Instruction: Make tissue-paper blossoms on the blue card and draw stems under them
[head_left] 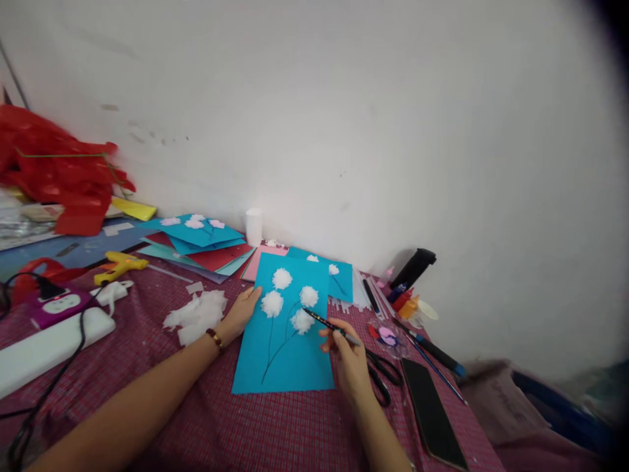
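A blue sheet of paper [289, 367] lies on the cloth-covered table in front of me. Several fluffy white flower heads [282, 278] are on it, with thin dark stems [270, 351] drawn below some of them. My left hand [244, 308] rests at the sheet's left edge, fingers stretched out. In my right hand [348, 351] is a dark speckled pen [327, 322], pinched between thumb and fingers. Its tip is at the right-hand lower flower; whether it touches the sheet, I cannot tell.
White tissue scraps [196, 316] lie left of the sheet. Black-handled scissors [381, 375] and a dark phone [432, 413] are at right. A yellow glue gun [119, 265], power strip [54, 349] and stacked cards [206, 239] stand leftward. A wall rises behind.
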